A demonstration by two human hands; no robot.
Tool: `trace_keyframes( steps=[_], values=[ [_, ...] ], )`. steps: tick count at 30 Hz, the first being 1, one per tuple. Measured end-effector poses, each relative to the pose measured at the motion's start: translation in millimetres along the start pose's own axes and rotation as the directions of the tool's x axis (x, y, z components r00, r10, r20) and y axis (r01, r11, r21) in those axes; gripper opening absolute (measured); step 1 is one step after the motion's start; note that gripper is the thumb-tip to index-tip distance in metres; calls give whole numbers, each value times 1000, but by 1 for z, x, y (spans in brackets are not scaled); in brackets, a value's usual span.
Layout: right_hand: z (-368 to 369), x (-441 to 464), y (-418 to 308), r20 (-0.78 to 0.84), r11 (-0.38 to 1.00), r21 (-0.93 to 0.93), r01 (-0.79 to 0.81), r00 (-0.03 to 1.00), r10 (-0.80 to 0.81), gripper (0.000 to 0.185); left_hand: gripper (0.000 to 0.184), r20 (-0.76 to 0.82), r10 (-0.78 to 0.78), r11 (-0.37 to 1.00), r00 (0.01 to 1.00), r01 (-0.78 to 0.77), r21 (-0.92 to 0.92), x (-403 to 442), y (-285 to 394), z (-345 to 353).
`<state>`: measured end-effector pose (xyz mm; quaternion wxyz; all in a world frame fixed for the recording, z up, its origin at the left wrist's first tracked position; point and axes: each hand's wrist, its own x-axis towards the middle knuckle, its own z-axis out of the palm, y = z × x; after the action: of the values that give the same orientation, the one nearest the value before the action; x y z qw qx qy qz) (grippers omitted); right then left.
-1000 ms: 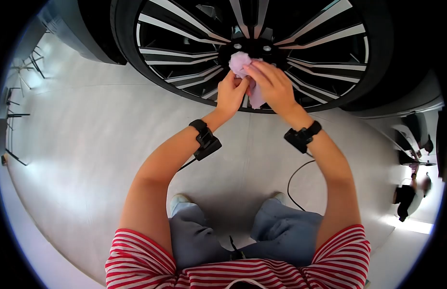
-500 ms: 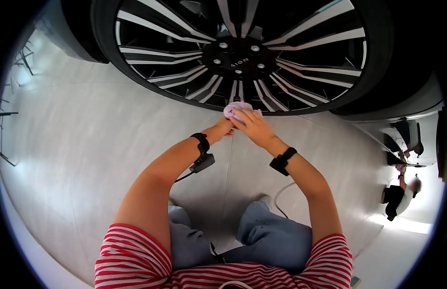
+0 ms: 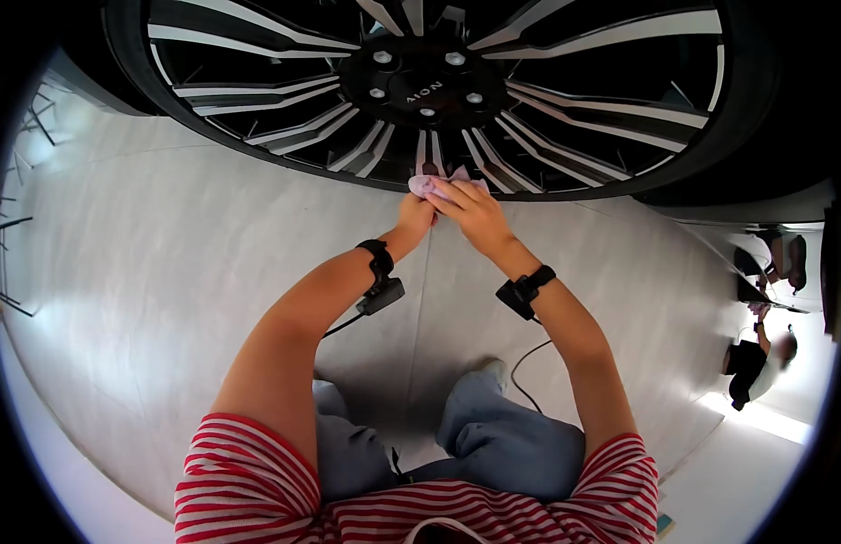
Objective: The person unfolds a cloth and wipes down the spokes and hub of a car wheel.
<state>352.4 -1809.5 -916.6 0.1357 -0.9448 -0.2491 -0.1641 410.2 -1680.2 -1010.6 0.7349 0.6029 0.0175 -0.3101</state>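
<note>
A crumpled pale pink cloth [image 3: 424, 185] is bunched at the lower edge of a car wheel [image 3: 427, 82], over the bottom spokes and rim. My right hand [image 3: 476, 216] lies over the cloth with its fingers bent across it, gripping it. From the left, my left hand [image 3: 415, 216] holds the same cloth; most of its fingers are hidden behind the cloth and the right hand. The wheel has black and silver spokes, several bolts and a centre cap lettered AION.
The black tyre [image 3: 284, 170] curves around the wheel close above my hands. Grey floor [image 3: 212, 272] spreads below, with my bent knees [image 3: 502, 435] near me. At the far right another person [image 3: 756, 367] is by a dark object. Thin-legged furniture [image 3: 41, 118] stands far left.
The wheel appears a little larger and higher in view. Both hands, with the cloth between them, have shifted slightly up and left in view, still at the rim's lower edge.
</note>
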Motion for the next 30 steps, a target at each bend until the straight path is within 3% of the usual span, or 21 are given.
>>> trace_keyframes(
  steps=[3,6,9,12,15,16,21,23,24,27,30],
  values=[
    [-1,2,2,-67,999,-39,21,997,-24,50,25,-111,130,990,985,-123,75,-2,4,5],
    [-9,15,-10,-191,998,-70,5,981,-18,51,32,-181,172,972,968,-137,193,-18,30,9],
    [-18,26,-19,-277,996,-81,-33,961,9,51,33,-179,234,963,956,-201,181,-25,51,8],
    [-27,39,-28,-364,993,-95,-74,931,35,49,34,-51,295,940,954,-280,193,-46,94,2],
    [-37,63,-35,-434,986,-121,-119,899,56,47,34,-103,410,908,906,-394,145,-41,127,5],
    [-41,71,-34,-447,983,-126,-133,892,64,48,32,-52,399,900,916,-380,212,-42,142,3],
    [-27,78,-32,-521,976,-186,-118,854,4,49,25,31,312,928,950,-311,205,-46,146,-4],
    [-23,71,-30,-487,972,-199,-125,873,13,48,25,10,273,938,962,-269,221,-51,141,-5],
    [-19,66,-32,-469,972,-198,-127,883,20,48,26,71,305,919,950,-313,241,-47,129,-10],
    [-8,50,-31,-444,979,-168,-112,896,26,45,27,101,278,839,955,-293,458,-41,108,-16],
    [3,35,-24,-356,986,-153,-59,934,0,46,28,89,70,887,994,-102,450,-23,79,-20]
  ],
)
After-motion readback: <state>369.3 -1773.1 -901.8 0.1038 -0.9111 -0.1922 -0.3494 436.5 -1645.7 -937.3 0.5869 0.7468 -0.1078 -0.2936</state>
